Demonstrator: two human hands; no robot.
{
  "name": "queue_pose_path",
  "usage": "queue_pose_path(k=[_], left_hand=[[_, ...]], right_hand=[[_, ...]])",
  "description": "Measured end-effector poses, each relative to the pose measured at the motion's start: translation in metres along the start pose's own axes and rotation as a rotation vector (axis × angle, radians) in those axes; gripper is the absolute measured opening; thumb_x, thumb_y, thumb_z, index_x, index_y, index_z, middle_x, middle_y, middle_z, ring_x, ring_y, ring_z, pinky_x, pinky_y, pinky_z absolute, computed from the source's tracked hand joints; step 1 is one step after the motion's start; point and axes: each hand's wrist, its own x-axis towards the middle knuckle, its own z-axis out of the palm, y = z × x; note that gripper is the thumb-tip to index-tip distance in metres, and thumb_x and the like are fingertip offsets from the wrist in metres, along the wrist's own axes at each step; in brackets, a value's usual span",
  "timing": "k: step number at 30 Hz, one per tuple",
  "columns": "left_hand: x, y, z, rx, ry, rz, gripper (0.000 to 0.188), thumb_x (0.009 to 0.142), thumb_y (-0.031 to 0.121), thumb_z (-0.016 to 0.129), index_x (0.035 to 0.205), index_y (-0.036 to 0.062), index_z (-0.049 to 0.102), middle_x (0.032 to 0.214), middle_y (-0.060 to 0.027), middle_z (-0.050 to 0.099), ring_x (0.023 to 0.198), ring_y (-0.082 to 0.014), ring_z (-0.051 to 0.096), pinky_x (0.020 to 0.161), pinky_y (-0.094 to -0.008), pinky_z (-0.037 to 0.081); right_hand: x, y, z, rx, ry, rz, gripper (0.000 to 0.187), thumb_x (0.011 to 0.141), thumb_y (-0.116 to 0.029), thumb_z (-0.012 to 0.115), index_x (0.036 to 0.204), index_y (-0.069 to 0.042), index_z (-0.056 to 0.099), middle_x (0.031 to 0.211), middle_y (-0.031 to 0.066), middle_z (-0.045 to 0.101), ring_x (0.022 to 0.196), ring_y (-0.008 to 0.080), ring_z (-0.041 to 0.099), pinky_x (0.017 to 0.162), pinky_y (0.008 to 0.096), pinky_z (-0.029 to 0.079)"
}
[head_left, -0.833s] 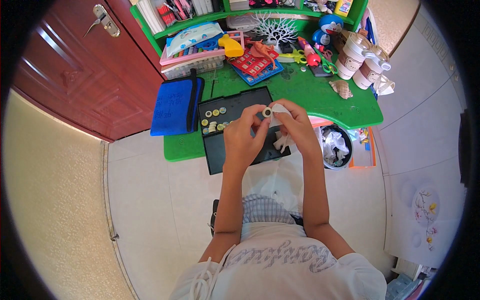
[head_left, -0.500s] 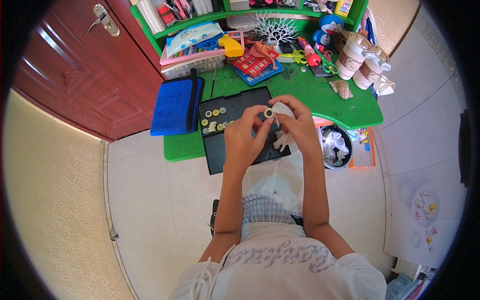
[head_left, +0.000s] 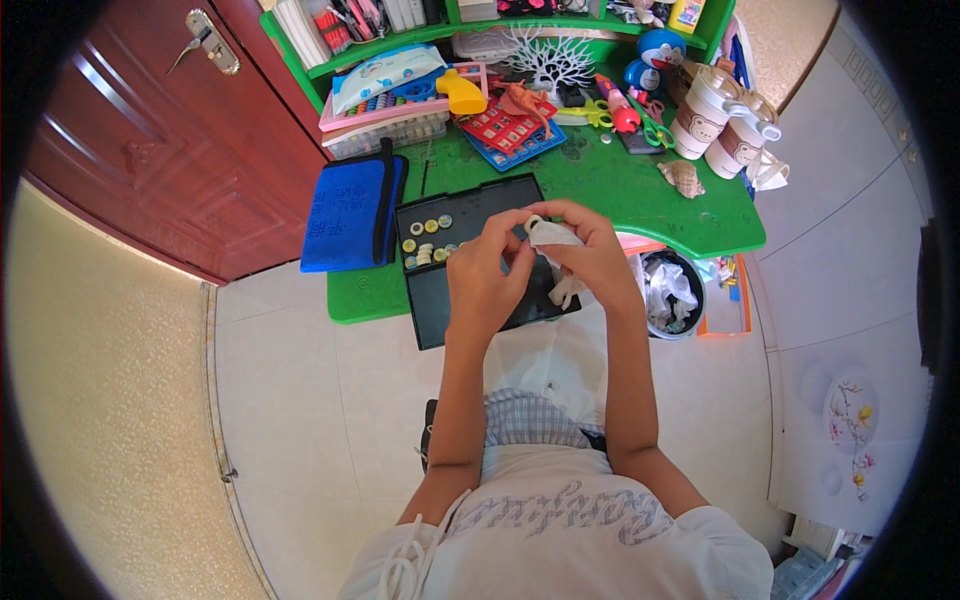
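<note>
Over the open black case, my left hand pinches a small round cream piece between its fingertips. A crumpled white wipe is bunched in my right hand, its upper part pressed against that piece and partly covering it. A loose end of the wipe hangs below the fingers. Several similar round pieces, some with coloured faces, lie in the case's left part, some in a leaning row. My left hand hides part of the case and perhaps more pieces.
The case overhangs the near edge of the green desk. A blue zip pouch lies left of it. Behind are red and blue cards, scissors, lidded cups and a seashell. A bin stands right.
The wipe has come up over the round piece, which showed its open face before and is now partly covered. My right fingers have curled over it; the left hand has barely moved.
</note>
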Motion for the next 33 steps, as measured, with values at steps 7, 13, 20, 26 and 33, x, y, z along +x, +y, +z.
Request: queue_pose_path(k=[7,13,20,26,33], left_hand=[[0.0,0.0,0.0,0.021,-0.036,-0.031,0.029,0.073,-0.002,0.063,0.101,0.0053,0.056,0.063,-0.0055,0.057,0.055,-0.012,0.056,0.054,-0.0238,0.044],[0.0,0.001,0.001,0.005,-0.042,-0.042,0.028,0.075,-0.002,0.064,0.1,0.0048,0.057,0.063,-0.005,0.057,0.055,-0.0115,0.055,0.054,-0.0234,0.043],[0.0,0.0,0.0,0.008,-0.039,-0.022,0.029,0.074,-0.002,0.063,0.101,0.0047,0.056,0.063,-0.0052,0.057,0.056,-0.0121,0.056,0.054,-0.0242,0.043],[0.0,0.001,0.0,0.003,-0.044,-0.028,0.031,0.073,-0.003,0.063,0.102,0.005,0.056,0.063,-0.0054,0.057,0.056,-0.0128,0.056,0.055,-0.0247,0.044],[0.0,0.002,0.0,0.007,-0.041,-0.034,0.029,0.074,-0.001,0.063,0.101,0.0051,0.056,0.063,-0.0057,0.057,0.055,-0.0128,0.056,0.055,-0.0243,0.044]], right_hand=[[0.002,0.006,-0.001,-0.029,0.017,-0.016,0.023,0.078,-0.007,0.061,0.1,-0.001,0.062,0.086,0.0008,0.061,0.073,0.0064,0.054,0.062,0.0196,0.043],[0.003,0.016,-0.002,0.034,0.049,0.003,0.021,0.083,-0.015,0.057,0.1,-0.005,0.063,0.071,-0.004,0.056,0.049,0.0007,0.04,0.041,0.0169,0.028],[0.001,0.007,-0.003,0.005,0.023,0.001,0.022,0.081,-0.013,0.059,0.101,-0.003,0.062,0.079,-0.001,0.059,0.063,0.0037,0.05,0.053,0.0178,0.039],[0.0,0.002,-0.003,-0.026,0.002,-0.003,0.023,0.079,-0.008,0.061,0.1,0.0,0.061,0.09,0.0021,0.061,0.082,0.0071,0.054,0.07,0.0211,0.043],[0.002,0.01,-0.004,0.025,0.003,0.014,0.019,0.083,-0.012,0.056,0.098,-0.003,0.061,0.075,-0.0026,0.056,0.059,0.002,0.046,0.049,0.0168,0.036]])
